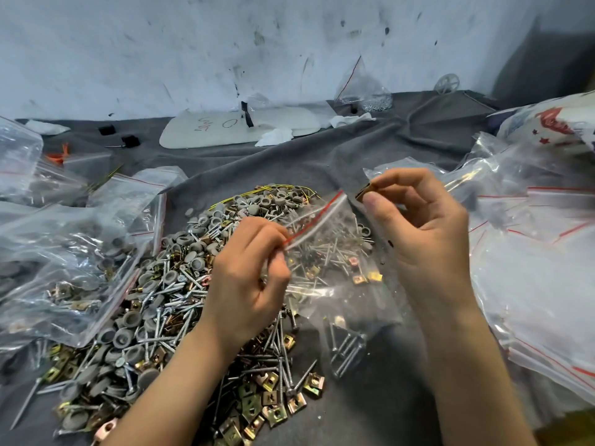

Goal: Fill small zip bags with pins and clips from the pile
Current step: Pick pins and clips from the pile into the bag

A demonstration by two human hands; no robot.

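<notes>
My left hand (pixel 244 281) pinches the red-lined mouth of the small zip bag (pixel 338 284), fingers curled on the plastic. It holds the bag at the right edge of the pile (pixel 180 304) of screws, caps and clips on the grey cloth (pixel 386 397) over the bench. My right hand (pixel 425 233) pinches a brass clip (pixel 363 192) between thumb and forefinger, just beside the bag's mouth. Screws and clips lie inside the bag. Filled bags (pixel 64 252) rest at left.

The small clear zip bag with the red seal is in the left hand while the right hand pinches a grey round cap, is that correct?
No: the head view shows the right hand pinching a brass-coloured metal clip, not a cap. The left hand holds the clear zip bag.
</notes>
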